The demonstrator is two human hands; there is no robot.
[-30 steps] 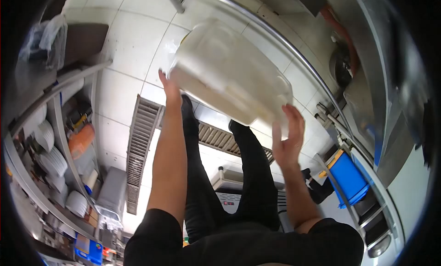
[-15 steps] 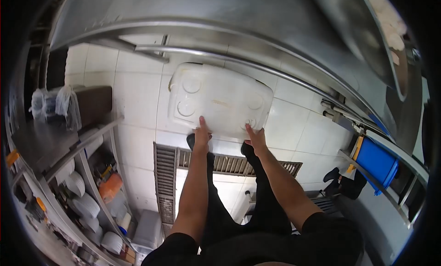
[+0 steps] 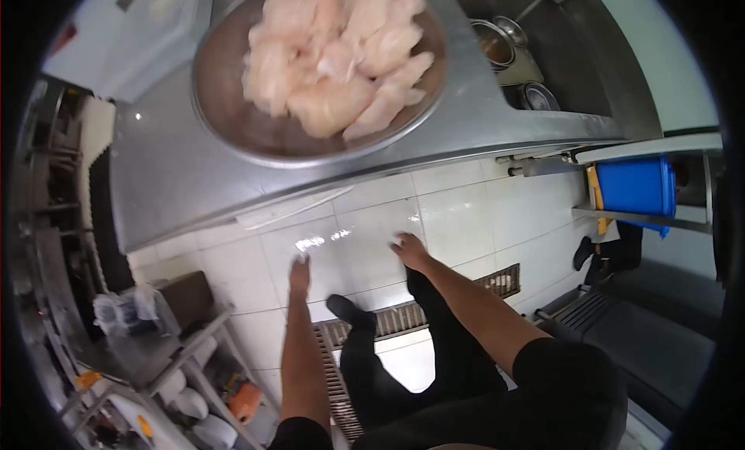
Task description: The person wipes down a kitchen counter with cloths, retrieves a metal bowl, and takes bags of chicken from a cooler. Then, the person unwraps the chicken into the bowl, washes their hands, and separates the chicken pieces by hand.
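Tub (image 3: 299, 208) edge shows at 11 o'clock, likely tucked under the counter (image 3: 167, 163) to free floor (image 3: 458, 205). Left hand (image 3: 299, 276) empty, loosely open; right hand (image 3: 411, 252) empty, half curled. Meat (image 3: 330, 58) bowl (image 3: 221, 93) at 12.

Glare on floor tiles (image 3: 380, 226); dark, curved fisheye edges.

We hold both bare arms (image 3: 305, 357) forward from short black fabric sleeves (image 3: 570, 378), left hand (image 3: 300, 274) edge-on, right hand (image 3: 412, 253) turned inward, fingers (image 3: 398, 246) loosely bent.
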